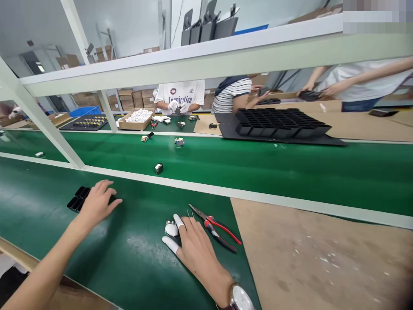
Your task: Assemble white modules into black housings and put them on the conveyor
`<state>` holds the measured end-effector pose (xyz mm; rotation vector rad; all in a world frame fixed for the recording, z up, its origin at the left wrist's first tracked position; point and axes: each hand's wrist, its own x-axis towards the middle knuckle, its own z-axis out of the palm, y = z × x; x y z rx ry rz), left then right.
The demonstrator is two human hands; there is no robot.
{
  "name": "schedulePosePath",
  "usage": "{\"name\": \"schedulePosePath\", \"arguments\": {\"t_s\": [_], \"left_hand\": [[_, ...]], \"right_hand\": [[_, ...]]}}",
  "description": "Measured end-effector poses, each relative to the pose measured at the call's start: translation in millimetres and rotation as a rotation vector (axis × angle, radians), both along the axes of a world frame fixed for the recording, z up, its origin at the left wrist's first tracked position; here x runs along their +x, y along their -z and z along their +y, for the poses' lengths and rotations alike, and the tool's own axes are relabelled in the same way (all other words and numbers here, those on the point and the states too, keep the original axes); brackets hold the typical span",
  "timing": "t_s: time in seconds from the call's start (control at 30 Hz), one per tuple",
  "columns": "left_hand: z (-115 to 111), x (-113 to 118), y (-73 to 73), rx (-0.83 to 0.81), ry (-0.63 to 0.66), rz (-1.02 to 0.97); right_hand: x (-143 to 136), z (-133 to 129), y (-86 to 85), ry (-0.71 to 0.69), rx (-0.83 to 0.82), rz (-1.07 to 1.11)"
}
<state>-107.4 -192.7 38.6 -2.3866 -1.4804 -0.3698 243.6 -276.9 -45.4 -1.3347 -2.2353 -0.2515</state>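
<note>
My left hand (100, 200) is open, its fingers spread and curved over the green bench at the left. Beside and partly under it stand several black open-topped cases (77, 199); the hand hides some, and a dark patch shows between its thumb and fingers. My right hand (198, 243) has white finger cots on thumb and index finger. Between those two fingertips sits a small circuit board (171, 229) with a white oval part on top. Just right of this hand lie long-nose pliers (211, 224) with red and black handles, jaws slightly apart.
A brown board (309, 254) covers the bench at right. Beyond a pale rail, a green conveyor belt (274, 172) carries a black cased unit (159, 168) and loose boards. Farther back are black trays (280, 122), a box of white parts (137, 118) and several co-workers. A shelf beam (180, 64) crosses overhead.
</note>
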Motion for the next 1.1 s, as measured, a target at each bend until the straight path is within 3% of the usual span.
{"name": "schedulePosePath", "arguments": {"t_s": [0.13, 0.27, 0.6, 0.7, 0.87, 1.0, 1.1], "left_hand": [[5.2, -28.9, 13.1, 0.033, -0.007, 0.062], [9.5, -23.7, 19.2, 0.008, 0.006, 0.066], [22.9, -15.6, 24.4, -0.065, -0.142, -0.030], [19.3, 4.2, 17.2, -0.133, -0.045, -0.152], [-2.6, 69.6, 10.9, -0.348, 0.241, -0.387], [-14.4, 111.4, 23.1, -0.391, 0.353, -0.410], [-15.3, 119.6, 35.5, -0.382, 0.361, -0.480]], "right_hand": [[-3.3, -0.6, -9.5, -0.031, -0.115, 0.050], [-2.3, -2.3, -18.2, -0.154, -0.224, 0.156], [-12.2, 0.5, -3.6, -0.117, -0.255, 0.343], [-9.0, -2.4, -2.4, -0.103, -0.278, 0.359], [-3.3, -7.0, -6.0, -0.026, -0.225, 0.217], [-2.5, -6.0, -10.4, -0.025, -0.200, 0.185], [-1.2, -5.1, -9.9, -0.028, -0.177, 0.203]]}}
